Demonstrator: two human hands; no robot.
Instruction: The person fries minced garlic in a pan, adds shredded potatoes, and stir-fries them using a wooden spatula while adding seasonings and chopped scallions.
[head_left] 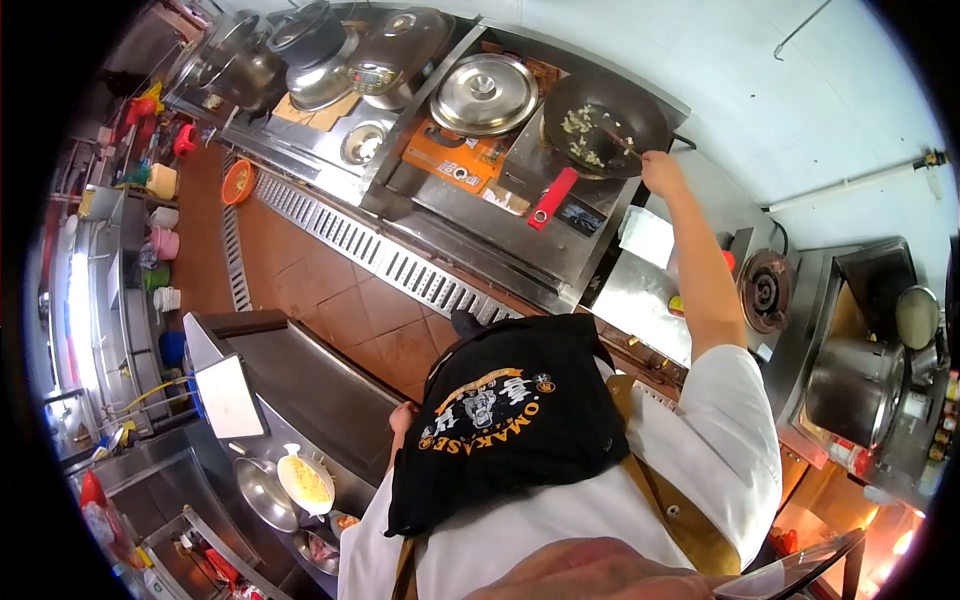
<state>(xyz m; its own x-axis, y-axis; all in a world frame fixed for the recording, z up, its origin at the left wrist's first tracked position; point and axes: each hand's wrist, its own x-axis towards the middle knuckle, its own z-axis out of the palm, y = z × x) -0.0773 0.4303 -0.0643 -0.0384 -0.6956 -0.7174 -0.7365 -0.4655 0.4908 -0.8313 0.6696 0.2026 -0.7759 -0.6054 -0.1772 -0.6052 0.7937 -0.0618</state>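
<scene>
A dark wok [640, 105] with a red handle sleeve [553, 198] sits on the stove unit at the top. Chopped pale green and whitish pieces [583, 125] lie spread inside it. My right hand [663, 174], its fingers closed, is at the wok's right rim around a thin utensil that reaches into the pieces. Down at my left side, my left hand [403, 416] shows only in part beside the black apron cloth [510, 420], near the steel counter edge. Its fingers are too hidden to read.
Left of the wok, a round steel lid [484, 94] rests by an orange box [450, 160]. Pots [240, 75] stand further left. An oval dish [305, 480] and steel bowl [265, 492] are at lower left. A burner [767, 290] and stockpot [852, 388] are right.
</scene>
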